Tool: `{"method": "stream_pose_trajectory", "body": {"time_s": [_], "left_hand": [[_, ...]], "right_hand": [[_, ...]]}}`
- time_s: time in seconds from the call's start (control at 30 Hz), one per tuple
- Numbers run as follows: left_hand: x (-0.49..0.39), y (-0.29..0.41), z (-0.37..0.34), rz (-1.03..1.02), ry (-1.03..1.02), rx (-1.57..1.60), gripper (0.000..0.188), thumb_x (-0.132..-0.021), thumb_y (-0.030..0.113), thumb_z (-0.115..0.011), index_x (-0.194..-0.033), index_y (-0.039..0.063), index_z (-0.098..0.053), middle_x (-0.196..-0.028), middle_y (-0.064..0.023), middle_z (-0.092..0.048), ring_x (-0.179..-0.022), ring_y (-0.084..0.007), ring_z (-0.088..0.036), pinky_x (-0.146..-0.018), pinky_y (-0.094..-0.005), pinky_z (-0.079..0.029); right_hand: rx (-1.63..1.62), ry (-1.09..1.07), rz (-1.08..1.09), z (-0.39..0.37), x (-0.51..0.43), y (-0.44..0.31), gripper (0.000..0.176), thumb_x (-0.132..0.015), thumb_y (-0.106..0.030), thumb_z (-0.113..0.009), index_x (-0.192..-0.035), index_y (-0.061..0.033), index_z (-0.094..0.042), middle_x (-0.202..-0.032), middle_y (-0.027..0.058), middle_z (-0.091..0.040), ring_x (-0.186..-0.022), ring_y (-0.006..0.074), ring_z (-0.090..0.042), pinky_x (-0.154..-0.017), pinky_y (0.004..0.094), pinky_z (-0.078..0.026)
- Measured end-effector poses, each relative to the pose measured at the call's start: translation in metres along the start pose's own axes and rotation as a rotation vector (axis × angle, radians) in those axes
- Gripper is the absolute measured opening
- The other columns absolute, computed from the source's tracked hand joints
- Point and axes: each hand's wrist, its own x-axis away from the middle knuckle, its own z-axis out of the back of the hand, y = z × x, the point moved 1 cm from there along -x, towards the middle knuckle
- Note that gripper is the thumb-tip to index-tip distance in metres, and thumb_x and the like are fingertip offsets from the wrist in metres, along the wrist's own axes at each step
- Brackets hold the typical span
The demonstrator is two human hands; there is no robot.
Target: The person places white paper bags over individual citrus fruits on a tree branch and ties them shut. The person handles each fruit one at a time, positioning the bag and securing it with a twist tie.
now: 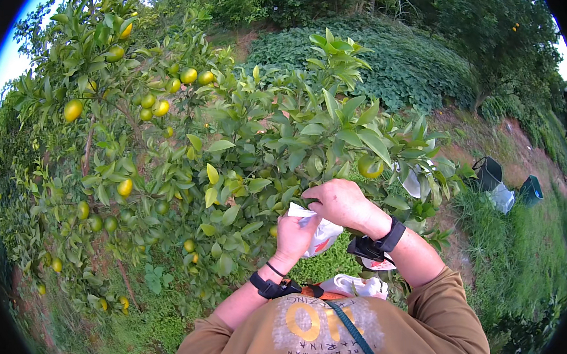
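My left hand (293,238) grips the upper left edge of a white bag (324,235) with red printing. Close beside it, my right hand (344,203) has its fingers curled at the bag's mouth, against the leaves of a citrus tree (266,143). Its fingertips are partly hidden, and so is whatever lies inside the bag. A green-yellow citrus fruit (370,166) hangs just above and right of my right hand. Another white bag (416,180) shows among the leaves farther right. At my waist sits a bundle of folded white bags (354,286).
Ripening fruit (73,109) hangs on the left branches. Two dark containers, a near one (489,173) and a far one (531,190), stand on the right grass with a clear plastic bag (501,198). Below my right wrist is another red-printed white bag (377,263). Dense shrubs (364,66) cover the slope behind.
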Motion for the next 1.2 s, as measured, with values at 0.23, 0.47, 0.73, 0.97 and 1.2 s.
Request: {"method": "stream_pose_trajectory", "body": {"time_s": [0.23, 0.47, 0.73, 0.97, 1.2], "left_hand": [[-0.002, -0.005, 0.003, -0.006, 0.056, 0.016, 0.014, -0.077, 0.012, -0.068, -0.083, -0.001, -0.066, -0.075, -0.0102, -0.068, -0.068, -0.0178, -0.066, -0.063, -0.0321, -0.050], [-0.001, -0.004, 0.000, 0.062, 0.054, 0.025, 0.012, -0.077, 0.010, -0.067, -0.081, -0.001, -0.066, -0.074, -0.0099, -0.068, -0.067, -0.0199, -0.065, -0.063, -0.0328, -0.050], [-0.001, -0.010, 0.001, -0.017, 0.007, -0.141, 0.016, -0.072, 0.017, -0.068, -0.083, 0.006, -0.065, -0.084, -0.0100, -0.066, -0.084, -0.0285, -0.061, -0.081, -0.0393, -0.040], [0.003, -0.005, 0.001, -0.129, 0.055, -0.357, 0.019, -0.070, 0.021, -0.070, -0.084, 0.008, -0.065, -0.084, -0.0084, -0.065, -0.085, -0.0282, -0.060, -0.081, -0.0407, -0.036], [0.003, -0.008, 0.003, -0.041, 0.034, -0.173, 0.017, -0.072, 0.020, -0.070, -0.082, 0.007, -0.066, -0.083, -0.0084, -0.066, -0.082, -0.0271, -0.061, -0.081, -0.0389, -0.038]], "right_hand": [[0.009, -0.010, 0.176, 0.005, -0.005, -0.004, 0.034, -0.075, -0.018, -0.063, -0.109, -0.0210, -0.067, -0.076, 0.0133, -0.066, -0.071, 0.0317, -0.064, -0.066, 0.0409, -0.052], [0.016, 0.015, 0.195, 0.008, 0.007, -0.005, 0.036, -0.077, -0.020, -0.062, -0.113, -0.0175, -0.063, -0.073, 0.0134, -0.066, -0.069, 0.0318, -0.064, -0.062, 0.0423, -0.052], [-0.017, 0.091, 0.010, -0.002, 0.009, -0.013, 0.035, -0.084, -0.038, -0.059, -0.094, -0.0048, -0.062, -0.067, 0.0157, -0.063, -0.066, 0.0340, -0.064, -0.061, 0.0439, -0.052], [-0.072, 0.148, -0.017, -0.006, 0.007, -0.022, 0.034, -0.085, -0.038, -0.058, -0.082, -0.0038, -0.061, -0.069, 0.0173, -0.063, -0.068, 0.0351, -0.063, -0.062, 0.0446, -0.051], [-0.157, 0.245, 0.049, -0.014, 0.011, -0.020, 0.015, -0.081, -0.016, -0.056, -0.085, -0.0024, -0.062, -0.070, 0.0174, -0.063, -0.069, 0.0359, -0.063, -0.062, 0.0426, -0.051]]}}
